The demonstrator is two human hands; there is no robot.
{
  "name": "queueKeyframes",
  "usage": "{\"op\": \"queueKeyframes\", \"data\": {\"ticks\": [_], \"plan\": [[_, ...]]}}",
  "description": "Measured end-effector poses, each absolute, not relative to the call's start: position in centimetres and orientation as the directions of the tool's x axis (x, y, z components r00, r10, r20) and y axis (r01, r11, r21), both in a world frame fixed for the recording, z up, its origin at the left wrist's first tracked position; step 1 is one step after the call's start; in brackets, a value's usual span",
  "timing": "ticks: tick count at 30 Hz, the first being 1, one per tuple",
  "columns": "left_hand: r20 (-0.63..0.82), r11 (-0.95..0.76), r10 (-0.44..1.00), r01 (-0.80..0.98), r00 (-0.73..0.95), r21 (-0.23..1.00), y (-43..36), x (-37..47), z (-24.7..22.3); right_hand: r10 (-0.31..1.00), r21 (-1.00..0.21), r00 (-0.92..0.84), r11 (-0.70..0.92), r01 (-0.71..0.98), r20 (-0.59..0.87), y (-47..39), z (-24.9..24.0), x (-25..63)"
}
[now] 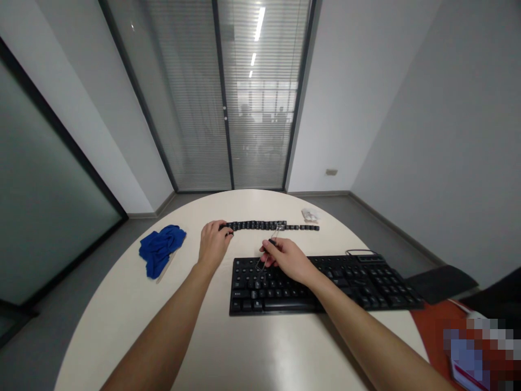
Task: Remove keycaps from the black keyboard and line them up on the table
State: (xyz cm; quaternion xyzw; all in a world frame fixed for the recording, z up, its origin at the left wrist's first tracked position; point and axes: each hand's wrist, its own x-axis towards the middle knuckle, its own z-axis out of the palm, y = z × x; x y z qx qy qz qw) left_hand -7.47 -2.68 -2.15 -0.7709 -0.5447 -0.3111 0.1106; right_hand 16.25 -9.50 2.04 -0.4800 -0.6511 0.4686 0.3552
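My left hand [213, 241] is at the left end of a row of black keycaps [256, 225], its thumb and fingers closed around a dark keycap there. Part of that keycap is hidden by my fingers. In my right hand [290, 259] is a wire keycap puller [272, 242] with a black middle, its wire loops sticking out at both ends. One loop reaches up toward the keycap row, while the other hangs over the left part of a black keyboard [277, 306]. Several key positions on that part of the keyboard look bare of caps.
A crumpled blue cloth [161, 247] lies at the left of the round pale table [134, 326]. Near the far right edge is a small clear plastic bag [311, 215]. The keyboard's cable [362, 251] loops behind it. A red surface [437, 336] stands at the lower right.
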Motion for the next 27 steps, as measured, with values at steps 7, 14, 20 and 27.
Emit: {"op": "queueKeyframes", "data": {"ticks": [7, 14, 20, 27], "plan": [[0.596, -0.363, 0.78, 0.915, 0.193, 0.178, -2.5, -7.6, -2.3, 0.956, -0.921, -0.286, 0.162, 0.354, 0.058, -9.6, 2.4, 16.4], [0.592, -0.359, 0.785, 0.912, 0.181, 0.198, -2.5, -7.7, -2.4, 0.958, -0.918, -0.283, 0.157, 0.363, 0.052, -9.7, 2.6, 16.4], [0.601, -0.362, 0.782, 0.905, 0.165, 0.223, -2.8, -7.6, -2.0, 0.966, -0.826, -0.225, 0.228, 0.515, 0.126, -10.2, 3.6, 16.8], [0.569, -0.504, 0.797, 0.743, 0.204, 0.44, -5.4, -5.9, -1.2, 0.92, -0.768, -0.356, 0.346, 0.539, 0.164, -10.5, 4.1, 17.2]]}}
